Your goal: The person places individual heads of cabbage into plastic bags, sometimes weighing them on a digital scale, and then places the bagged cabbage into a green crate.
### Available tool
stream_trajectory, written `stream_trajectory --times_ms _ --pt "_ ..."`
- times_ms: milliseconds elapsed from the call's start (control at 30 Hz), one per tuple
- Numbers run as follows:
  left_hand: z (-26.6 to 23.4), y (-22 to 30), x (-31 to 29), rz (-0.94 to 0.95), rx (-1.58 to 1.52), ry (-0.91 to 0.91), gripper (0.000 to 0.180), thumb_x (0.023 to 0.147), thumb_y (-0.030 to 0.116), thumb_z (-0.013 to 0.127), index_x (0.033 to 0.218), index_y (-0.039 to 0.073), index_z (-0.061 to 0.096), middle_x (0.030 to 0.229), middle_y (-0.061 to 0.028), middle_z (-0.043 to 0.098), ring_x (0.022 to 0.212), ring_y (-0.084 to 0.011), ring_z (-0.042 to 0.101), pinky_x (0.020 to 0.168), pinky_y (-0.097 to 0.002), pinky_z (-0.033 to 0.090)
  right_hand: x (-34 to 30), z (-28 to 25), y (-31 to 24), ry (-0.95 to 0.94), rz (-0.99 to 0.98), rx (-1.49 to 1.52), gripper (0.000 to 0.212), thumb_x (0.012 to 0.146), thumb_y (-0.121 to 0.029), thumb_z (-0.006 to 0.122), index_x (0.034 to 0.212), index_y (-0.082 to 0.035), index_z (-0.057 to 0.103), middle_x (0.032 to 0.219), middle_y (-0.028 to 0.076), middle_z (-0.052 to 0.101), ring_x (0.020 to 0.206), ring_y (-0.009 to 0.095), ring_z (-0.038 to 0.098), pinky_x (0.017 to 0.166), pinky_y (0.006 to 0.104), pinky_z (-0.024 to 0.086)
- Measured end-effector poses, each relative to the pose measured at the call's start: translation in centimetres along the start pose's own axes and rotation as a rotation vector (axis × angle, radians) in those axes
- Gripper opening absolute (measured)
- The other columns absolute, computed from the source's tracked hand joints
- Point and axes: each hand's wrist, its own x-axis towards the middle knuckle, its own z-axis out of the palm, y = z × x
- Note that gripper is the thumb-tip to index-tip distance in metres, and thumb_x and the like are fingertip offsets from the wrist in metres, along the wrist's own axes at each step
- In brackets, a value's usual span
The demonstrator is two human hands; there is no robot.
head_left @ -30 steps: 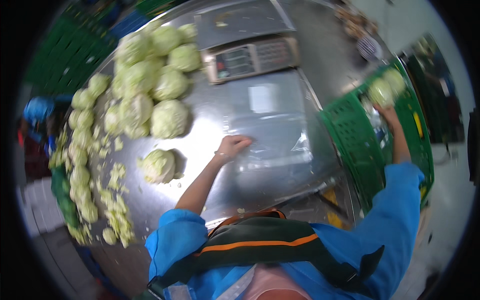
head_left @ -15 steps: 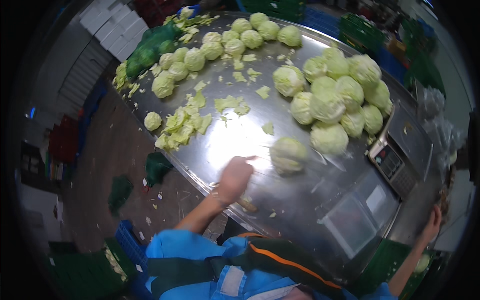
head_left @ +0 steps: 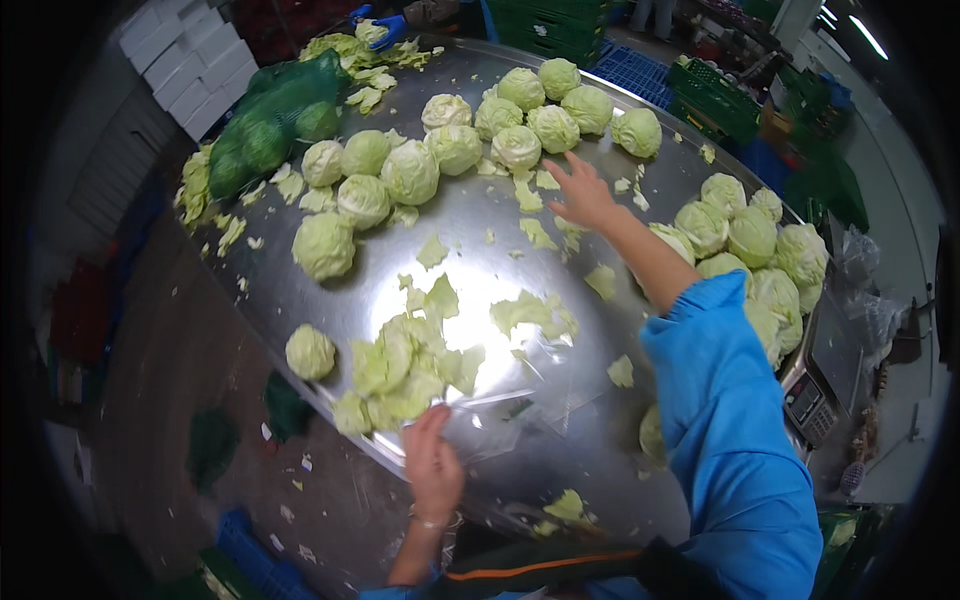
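Observation:
My right hand (head_left: 582, 195) reaches across the metal table with its fingers spread and nothing in them. Just beyond its fingertips sit a pale green cabbage (head_left: 516, 148) and another cabbage (head_left: 553, 129), part of a loose row. My left hand (head_left: 433, 468) is at the near edge, its fingers closed on the end of a clear plastic bag (head_left: 515, 415) that lies on the table. Beside that hand is a heap of loose cabbage leaves (head_left: 395, 365), with a lone cabbage (head_left: 310, 352) to its left. My right sleeve partly hides a nearer cabbage (head_left: 652, 435) and the cabbage pile (head_left: 755, 240) on the right.
A green net sack (head_left: 265, 125) of cabbages lies at the far left. A scale (head_left: 808, 405) stands at the right edge. Another person's blue-gloved hand (head_left: 388, 32) is among leaves at the far end. Green crates (head_left: 715, 90) stand beyond the table.
My right hand has swung from the far right to the cabbages at the back. The left hand has come nearer and now holds a clear bag. The view has shifted.

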Motion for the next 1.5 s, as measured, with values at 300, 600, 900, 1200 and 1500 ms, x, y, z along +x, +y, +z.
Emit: stream_trajectory --times_ms 300,600,900,1200,1500 --pt "-4.2 -2.0 14.0 0.280 0.134 -0.155 0.027 0.076 -0.006 0.059 0.103 0.000 0.058 0.098 -0.0150 0.062 0.097 -0.0300 0.056 0.084 -0.0382 0.043 17.2 10.0 -2.6 0.098 0.010 -0.202 0.063 0.076 -0.034 0.064 0.131 -0.024 0.037 0.142 0.010 0.026 0.127 0.034 0.029 0.098 0.0561 0.030" --pt "1.6 -7.7 15.2 0.278 0.077 -0.599 0.025 0.062 -0.005 0.061 0.086 0.002 0.061 0.095 -0.0108 0.059 0.075 -0.0264 0.052 0.068 -0.0345 0.044 7.1 10.0 -2.7 0.488 0.377 0.126 0.088 0.058 -0.047 0.077 0.128 -0.009 0.041 0.129 0.024 0.039 0.124 0.036 0.032 0.099 0.0546 0.025" --pt "6.5 -8.8 10.8 0.366 0.195 -0.689 0.042 0.067 -0.001 0.054 0.109 0.000 0.052 0.109 -0.0138 0.053 0.078 -0.0268 0.050 0.069 -0.0348 0.044 -5.4 0.9 2.4 -0.009 0.625 2.074 0.084 0.069 -0.052 0.066 0.133 -0.008 0.034 0.132 0.015 0.042 0.120 0.033 0.043 0.102 0.0492 0.034" --pt "6.9 -4.1 8.4 0.256 -0.163 -0.850 0.065 0.069 -0.011 0.045 0.132 -0.001 0.032 0.133 -0.0185 0.035 0.113 -0.0393 0.041 0.089 -0.0381 0.043 -24.3 -0.9 -14.1 -0.158 1.357 2.071 0.075 0.076 -0.028 0.068 0.136 -0.007 0.028 0.130 0.012 0.041 0.121 0.026 0.041 0.101 0.0384 0.034" --pt "6.8 -5.4 10.4 -0.029 -0.199 -0.540 0.080 0.066 -0.012 0.049 0.139 0.003 0.023 0.136 -0.0151 0.026 0.081 -0.0166 0.049 0.061 -0.0230 0.044 -16.1 2.6 -12.0 -0.331 0.495 0.817 0.032 0.081 -0.020 0.063 0.109 -0.004 0.057 0.099 0.015 0.061 0.087 0.024 0.060 0.068 0.0339 0.047"
